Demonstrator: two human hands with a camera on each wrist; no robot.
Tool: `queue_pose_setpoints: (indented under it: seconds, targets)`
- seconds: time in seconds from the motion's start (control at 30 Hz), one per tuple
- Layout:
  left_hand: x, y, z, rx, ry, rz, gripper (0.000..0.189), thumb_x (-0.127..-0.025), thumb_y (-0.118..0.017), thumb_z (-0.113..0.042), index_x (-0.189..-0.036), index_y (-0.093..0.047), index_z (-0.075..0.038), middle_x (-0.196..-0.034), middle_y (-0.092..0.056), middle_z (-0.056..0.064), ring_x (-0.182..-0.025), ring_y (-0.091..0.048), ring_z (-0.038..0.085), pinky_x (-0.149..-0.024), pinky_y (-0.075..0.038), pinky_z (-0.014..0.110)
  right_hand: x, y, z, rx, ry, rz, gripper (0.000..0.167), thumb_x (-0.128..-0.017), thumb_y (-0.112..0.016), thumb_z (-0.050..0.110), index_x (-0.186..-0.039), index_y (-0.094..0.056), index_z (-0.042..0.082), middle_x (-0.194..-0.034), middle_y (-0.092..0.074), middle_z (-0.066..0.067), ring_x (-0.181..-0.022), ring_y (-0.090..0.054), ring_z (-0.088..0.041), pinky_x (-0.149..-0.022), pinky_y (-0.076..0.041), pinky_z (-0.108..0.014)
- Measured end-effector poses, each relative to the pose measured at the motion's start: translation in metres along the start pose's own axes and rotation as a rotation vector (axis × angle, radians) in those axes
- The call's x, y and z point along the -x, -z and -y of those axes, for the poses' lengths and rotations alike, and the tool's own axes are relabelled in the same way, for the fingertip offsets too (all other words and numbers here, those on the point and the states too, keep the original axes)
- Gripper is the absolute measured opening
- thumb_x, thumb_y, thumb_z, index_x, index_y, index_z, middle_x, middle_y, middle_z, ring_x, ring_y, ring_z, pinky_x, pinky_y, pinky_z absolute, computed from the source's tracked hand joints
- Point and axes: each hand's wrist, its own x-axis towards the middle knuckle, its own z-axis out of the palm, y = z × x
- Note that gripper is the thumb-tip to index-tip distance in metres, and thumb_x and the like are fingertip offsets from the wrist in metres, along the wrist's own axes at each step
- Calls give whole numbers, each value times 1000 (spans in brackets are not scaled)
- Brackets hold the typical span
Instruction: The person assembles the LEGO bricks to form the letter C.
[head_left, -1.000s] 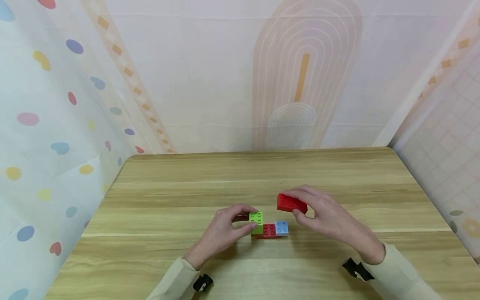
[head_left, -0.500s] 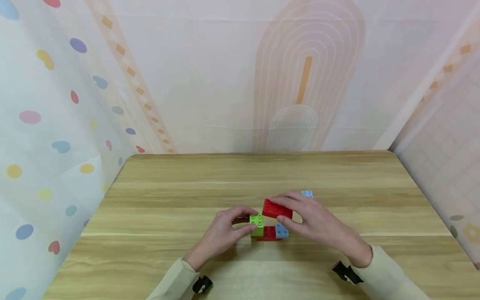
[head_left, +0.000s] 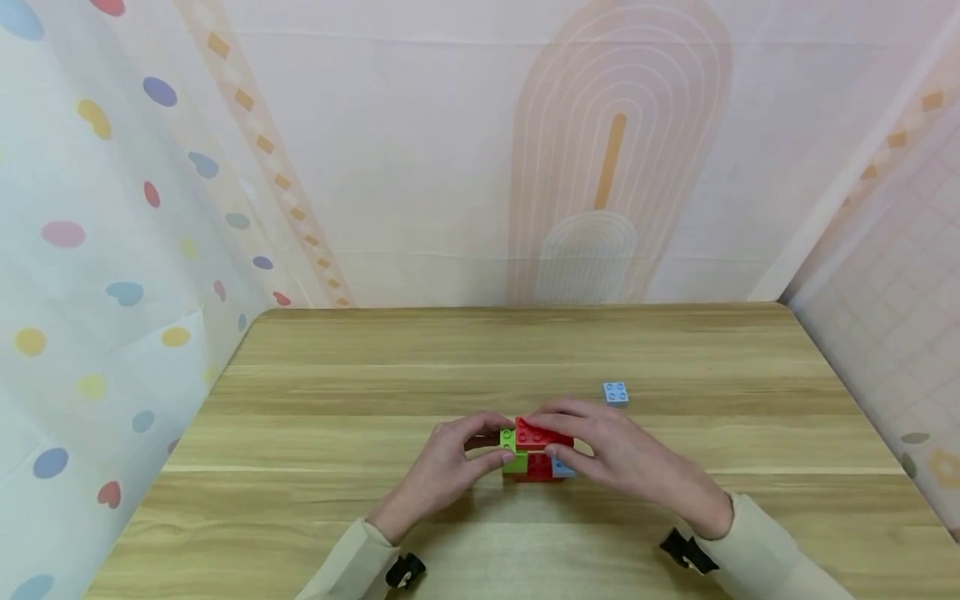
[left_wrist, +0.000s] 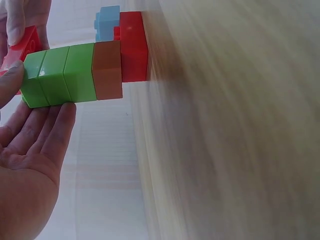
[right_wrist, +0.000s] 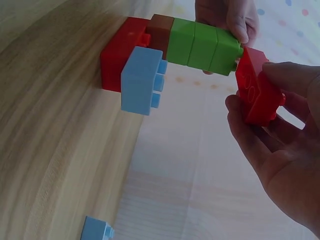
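Observation:
A small tower stands on the table: a long red base brick (left_wrist: 134, 47), a brown brick (left_wrist: 107, 70) on its left end, and several green bricks (left_wrist: 60, 75) stacked above. A light blue brick (right_wrist: 141, 82) sits on the base's right end. My left hand (head_left: 453, 458) holds the upper green bricks between thumb and fingers. With thumb and fingertips, my right hand (head_left: 618, 446) pinches another red brick (right_wrist: 257, 90). That brick is slightly tilted, one end of its hollow underside right at the top green studs, the rest jutting right above the blue brick.
One loose light blue brick (head_left: 615, 393) lies on the wooden table (head_left: 360, 350), behind the right hand. A patterned cloth (head_left: 420, 167) hangs at the table's back edge and along both sides. Black straps (head_left: 405, 571) show at the sleeve cuffs.
My right hand has moved left, bringing the red brick from right of the tower to over the green stack. The loose blue brick has come into sight behind it. My left hand stays on the stack.

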Motion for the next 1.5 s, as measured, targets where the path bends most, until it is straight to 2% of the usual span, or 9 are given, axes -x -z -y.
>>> queue_pose_setpoints:
  seconds: [0.4,0.7,0.93,1.23,1.5]
  targets:
    - [-1,0,0,52,2,-11,28,-88,-75,-12,-114,-66,-6,-112,-70,7,-104,-68,20,-91,-54,30,-5,-2,1,42,67,-10,33,-94,-70,12,-127,-67,10,-122,-63,1,-95,-61,-7,-78,-52,-21]
    - [1,0,0,65,-13,-15,28,-88,-76,-10,-114,-66,-6,-111,-71,8,-103,-68,21,-90,-55,31,-5,0,4,88,20,52,35,-92,-71,11,-127,-67,10,-122,-63,-2,-90,-61,-7,-76,-53,-19]
    - [0,0,0,54,-27,-10,27,-88,-76,-9,-113,-66,-6,-110,-71,8,-103,-69,21,-89,-55,31,-6,3,4,93,-2,94,35,-91,-73,11,-125,-69,12,-122,-62,-1,-93,-60,-8,-78,-52,-18]
    - [0,1,-2,22,-29,5,27,-90,-74,-12,-114,-65,-6,-111,-70,7,-103,-68,20,-90,-55,31,-5,-1,1,97,39,58,36,-89,-73,9,-124,-68,9,-119,-63,-2,-87,-59,-7,-74,-51,-17]
    - [-1,3,-3,-8,-21,19,29,-89,-75,-12,-115,-65,-8,-112,-70,5,-103,-68,19,-90,-55,32,-2,-5,-1,28,14,25,35,-92,-70,12,-126,-66,12,-123,-62,2,-89,-57,-5,-73,-50,-17]
